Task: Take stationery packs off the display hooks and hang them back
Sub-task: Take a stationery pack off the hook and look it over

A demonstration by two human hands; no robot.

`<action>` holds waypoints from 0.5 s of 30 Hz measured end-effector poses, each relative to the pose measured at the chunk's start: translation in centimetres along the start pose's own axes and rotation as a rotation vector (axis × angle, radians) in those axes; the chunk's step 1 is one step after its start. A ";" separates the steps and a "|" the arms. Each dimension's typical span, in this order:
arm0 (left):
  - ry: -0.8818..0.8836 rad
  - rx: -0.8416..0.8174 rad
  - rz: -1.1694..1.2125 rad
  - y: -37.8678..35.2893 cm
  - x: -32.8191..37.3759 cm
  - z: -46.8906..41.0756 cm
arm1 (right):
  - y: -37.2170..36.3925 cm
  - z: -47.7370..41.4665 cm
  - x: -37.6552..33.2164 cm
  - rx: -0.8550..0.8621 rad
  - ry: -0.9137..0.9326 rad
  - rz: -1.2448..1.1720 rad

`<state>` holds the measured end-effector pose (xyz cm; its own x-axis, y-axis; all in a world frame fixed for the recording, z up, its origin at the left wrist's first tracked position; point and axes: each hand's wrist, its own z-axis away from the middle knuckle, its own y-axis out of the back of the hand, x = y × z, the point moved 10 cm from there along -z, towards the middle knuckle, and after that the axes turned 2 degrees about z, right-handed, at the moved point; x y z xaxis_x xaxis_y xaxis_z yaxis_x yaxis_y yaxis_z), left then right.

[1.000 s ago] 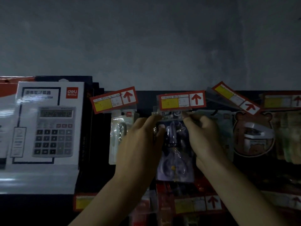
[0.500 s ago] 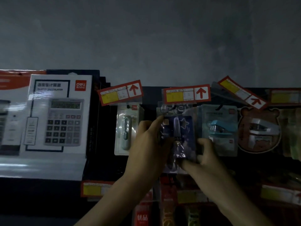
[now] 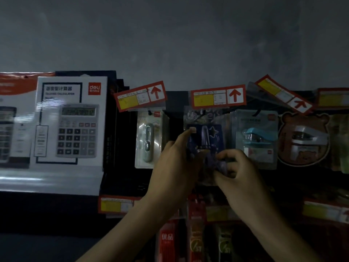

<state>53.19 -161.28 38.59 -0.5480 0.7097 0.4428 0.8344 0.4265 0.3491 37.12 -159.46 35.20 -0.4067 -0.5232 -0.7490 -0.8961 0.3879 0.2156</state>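
Between the two hands, just under a red-bordered price tag (image 3: 218, 96) with an upward arrow, is the blue pack (image 3: 207, 137), a clear blister on a dark blue card printed with stars. It is too dim to tell whether its top sits on a hook. The left hand (image 3: 175, 167) holds the pack along its left edge, back of the hand toward the camera, with one fingertip (image 3: 192, 129) stretched up onto the card's top left corner. The right hand (image 3: 241, 178) is lower, its fingers tightly curled and pinching the pack's bottom end. Just left of the left hand hangs a pale oblong blister pack (image 3: 149, 140). Just right of the right hand hangs a blue stapler pack (image 3: 256, 138), and beyond that a bear-shaped pack (image 3: 304, 140). Far out past the left hand stands a white calculator box (image 3: 71, 121). Below both wrists hangs a row of red packs (image 3: 168, 239).
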 end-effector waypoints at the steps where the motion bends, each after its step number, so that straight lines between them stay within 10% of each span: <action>1: 0.011 -0.033 -0.002 -0.4 -0.2 0.3 | -0.1 -0.4 0.2 -0.024 -0.017 -0.039; 15: 0.055 -0.185 -0.375 -1.9 -1.0 0.5 | -2.6 -3.5 0.4 -0.181 -0.106 -0.067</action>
<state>52.15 -162.54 37.12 -0.8183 0.4914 0.2981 0.5544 0.5382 0.6348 38.70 -163.35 36.55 -0.3327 -0.4566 -0.8251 -0.9417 0.2071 0.2651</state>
